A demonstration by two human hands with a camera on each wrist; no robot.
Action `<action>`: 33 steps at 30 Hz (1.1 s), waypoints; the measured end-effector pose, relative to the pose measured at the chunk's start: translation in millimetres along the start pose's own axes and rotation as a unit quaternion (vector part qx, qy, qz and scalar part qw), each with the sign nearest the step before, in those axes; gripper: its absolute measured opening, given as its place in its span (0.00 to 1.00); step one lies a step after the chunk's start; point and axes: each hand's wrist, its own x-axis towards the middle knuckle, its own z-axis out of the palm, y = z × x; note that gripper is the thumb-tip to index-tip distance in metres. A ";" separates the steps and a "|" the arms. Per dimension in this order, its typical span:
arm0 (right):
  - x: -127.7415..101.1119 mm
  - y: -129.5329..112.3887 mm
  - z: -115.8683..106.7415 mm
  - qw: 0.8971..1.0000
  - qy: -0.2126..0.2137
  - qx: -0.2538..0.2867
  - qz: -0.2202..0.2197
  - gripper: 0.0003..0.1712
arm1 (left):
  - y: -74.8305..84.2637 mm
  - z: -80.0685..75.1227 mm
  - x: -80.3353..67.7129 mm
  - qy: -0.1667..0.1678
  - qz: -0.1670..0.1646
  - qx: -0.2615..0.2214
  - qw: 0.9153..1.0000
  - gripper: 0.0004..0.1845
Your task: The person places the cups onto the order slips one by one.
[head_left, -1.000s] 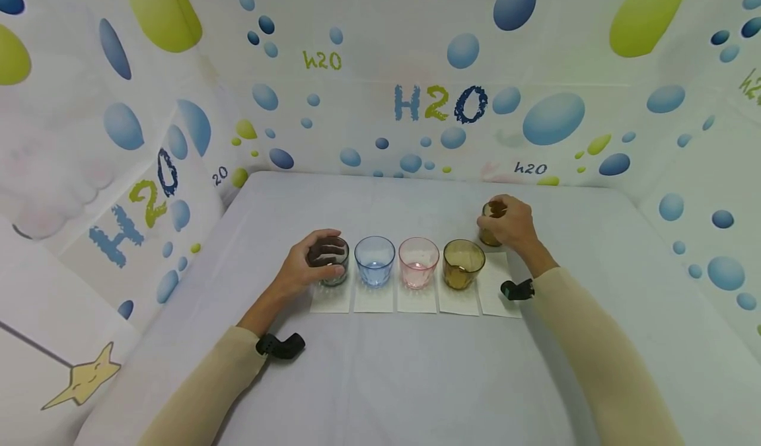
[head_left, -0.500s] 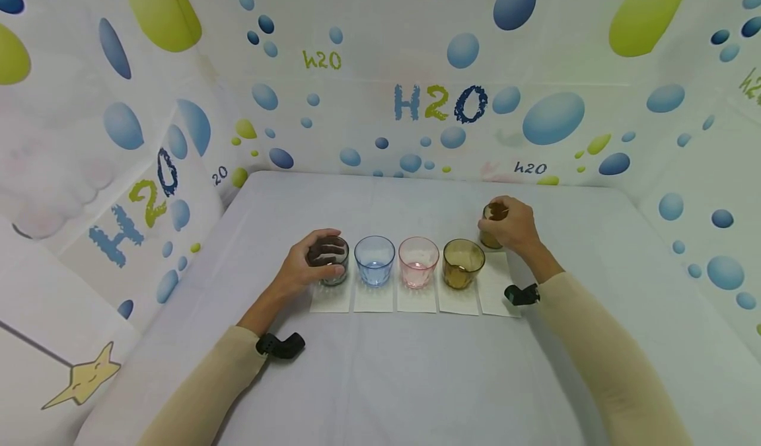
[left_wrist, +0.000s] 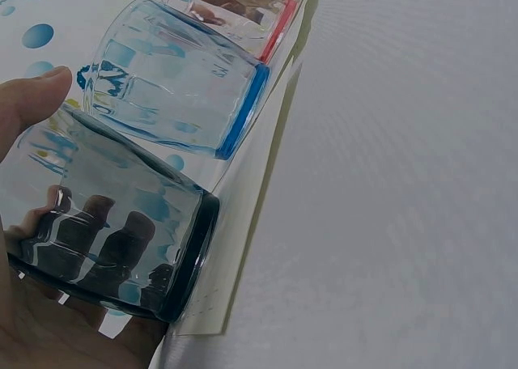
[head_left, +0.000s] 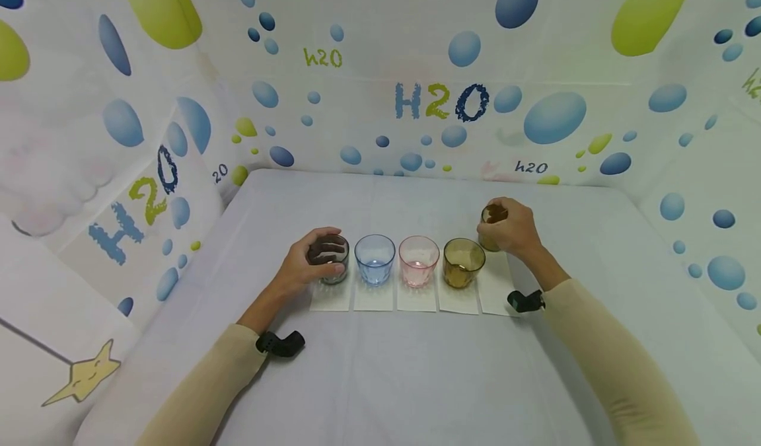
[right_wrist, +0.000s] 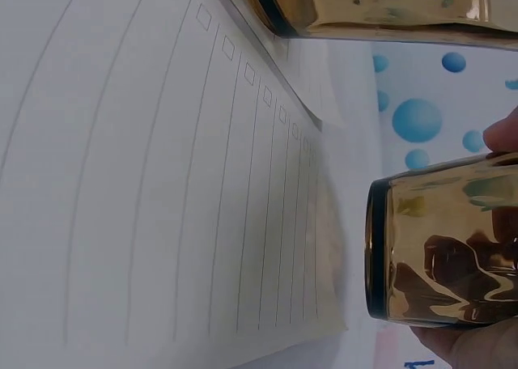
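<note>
My left hand (head_left: 295, 265) grips a grey glass (left_wrist: 158, 195) at the left end of a row, its fingers round the far side and thumb at the near side. To the right stand a blue glass (head_left: 375, 261), a pink glass (head_left: 419, 262) and an amber glass (head_left: 464, 264), all upright on paper slips. A second amber glass (right_wrist: 413, 248) is held in my right hand (head_left: 517, 226), behind the right-hand end of the row. In the right wrist view its base lies close past the far edge of the lined paper slip (right_wrist: 162, 175).
The rightmost paper slip (head_left: 497, 294) bears no glass. A white cloth (head_left: 386, 380) covers the table. Behind and beside it hang white sheets (head_left: 380, 23) printed with drops. A dark wrist camera (head_left: 281, 345) sits on the left arm, another device (head_left: 526, 300) on the right.
My right hand and its amber glass have shifted slightly toward me, closer to the rightmost slip. My left hand stays on the grey glass, and the other glasses stand as before.
</note>
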 end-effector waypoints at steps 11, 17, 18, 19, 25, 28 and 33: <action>-16.4 -11.5 -7.2 1.000 -0.004 0.010 -0.025 0.25 | 27.2 3.4 -3.1 -0.012 0.000 -0.011 1.000 0.36; -20.7 -11.0 -7.8 0.999 -0.008 0.008 -0.035 0.23 | 30.2 4.2 -3.0 -0.011 -0.004 -0.003 1.000 0.36; -21.7 -11.1 -7.9 0.999 -0.009 0.008 -0.035 0.23 | 29.9 4.0 -3.1 -0.011 -0.006 -0.002 1.000 0.36; -23.0 -11.3 -7.8 0.999 -0.010 0.011 -0.033 0.23 | 29.6 3.9 -3.1 -0.011 -0.007 -0.001 1.000 0.37; -30.3 -15.4 -9.1 0.998 -0.017 0.017 -0.056 0.23 | 29.2 3.3 -2.9 -0.010 -0.003 0.000 1.000 0.36; -32.3 -14.8 -9.7 0.997 -0.017 0.020 -0.074 0.21 | 29.8 3.3 -2.6 -0.011 -0.002 -0.002 1.000 0.36; -32.7 -3.6 -7.2 0.994 -0.017 0.039 -0.097 0.21 | 29.9 3.7 -2.9 -0.011 -0.007 -0.006 1.000 0.36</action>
